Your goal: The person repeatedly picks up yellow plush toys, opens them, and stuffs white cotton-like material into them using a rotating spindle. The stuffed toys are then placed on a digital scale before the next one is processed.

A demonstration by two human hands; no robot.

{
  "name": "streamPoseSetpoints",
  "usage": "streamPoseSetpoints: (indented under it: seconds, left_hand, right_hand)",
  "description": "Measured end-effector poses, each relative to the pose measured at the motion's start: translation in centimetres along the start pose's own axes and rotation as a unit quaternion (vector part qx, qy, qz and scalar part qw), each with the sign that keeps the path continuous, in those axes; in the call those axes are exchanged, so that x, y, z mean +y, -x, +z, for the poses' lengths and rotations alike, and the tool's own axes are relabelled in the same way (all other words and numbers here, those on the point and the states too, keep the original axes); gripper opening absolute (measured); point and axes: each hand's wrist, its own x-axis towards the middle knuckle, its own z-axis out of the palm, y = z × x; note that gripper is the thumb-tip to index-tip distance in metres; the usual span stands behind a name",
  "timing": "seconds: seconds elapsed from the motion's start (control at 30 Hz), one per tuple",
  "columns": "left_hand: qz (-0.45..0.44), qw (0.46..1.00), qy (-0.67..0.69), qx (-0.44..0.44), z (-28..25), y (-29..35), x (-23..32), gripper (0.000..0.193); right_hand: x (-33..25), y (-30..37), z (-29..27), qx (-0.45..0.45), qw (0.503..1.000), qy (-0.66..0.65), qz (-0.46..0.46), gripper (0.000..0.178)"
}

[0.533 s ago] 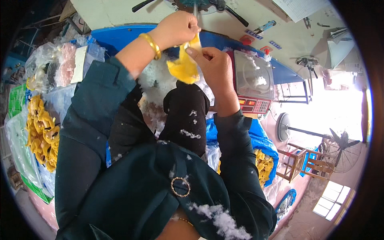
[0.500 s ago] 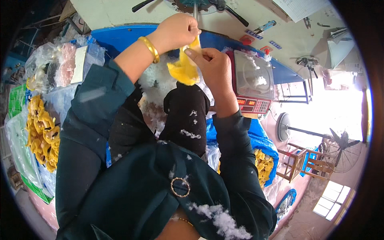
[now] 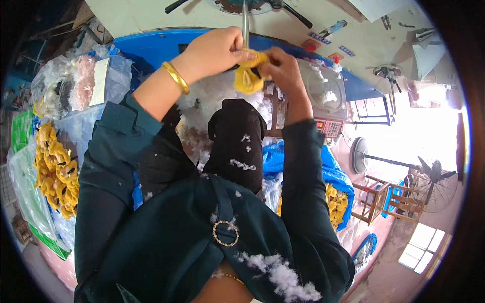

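Observation:
A small yellow plush skin [image 3: 248, 81] with dark and pale patches hangs between my hands, just below the end part of a thin metal tube [image 3: 246, 24]. My left hand [image 3: 217, 49], a gold bangle on its wrist, pinches the skin's upper left edge close beside the tube. On the other side my right hand [image 3: 285, 69] has its fingers closed on the skin's right edge; the fingertips are slightly blurred. Whether the tube touches the skin's opening is hidden by the fingers. White stuffing fluff [image 3: 202, 96] lies below, around my knees.
A pile of yellow plush skins [image 3: 55, 174] lies on plastic bags at the left. On the right are a digital scale [image 3: 323, 93], a blue bag [image 3: 328, 171] and more yellow pieces [image 3: 336, 204]. Cutting snips [image 3: 336, 27] rest on the pale machine top [image 3: 151, 15]. A fan [image 3: 432, 189] stands farther right.
Both hands have moved slightly down, the right one also outward. The yellow skin has turned and folded up, and now shows its dark and pale patches.

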Motion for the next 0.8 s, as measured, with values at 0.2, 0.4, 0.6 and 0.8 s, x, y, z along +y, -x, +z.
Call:
streamPoseSetpoints:
  seconds: [0.2,0.4,0.6,0.8]
  left_hand:
    - [-0.066,0.992,0.105,-0.017,1.2,0.2,-1.1,0.040]
    - [-0.079,0.985,0.150,-0.037,0.5,0.3,0.1,0.047]
    - [-0.151,0.976,0.129,-0.089,0.5,0.5,-0.5,0.051]
    - [-0.026,0.998,-0.063,0.017,-0.2,2.4,1.9,0.047]
  right_hand:
    - [-1.5,2.2,4.4,0.295,0.907,0.251,-0.164,0.019]
    - [-3.0,5.2,8.5,0.290,0.886,0.318,-0.170,0.025]
    - [-1.9,1.1,7.1,0.245,0.969,-0.017,0.000,0.032]
    - [-2.8,-5.4,4.9,0.115,0.875,-0.407,0.235,0.029]
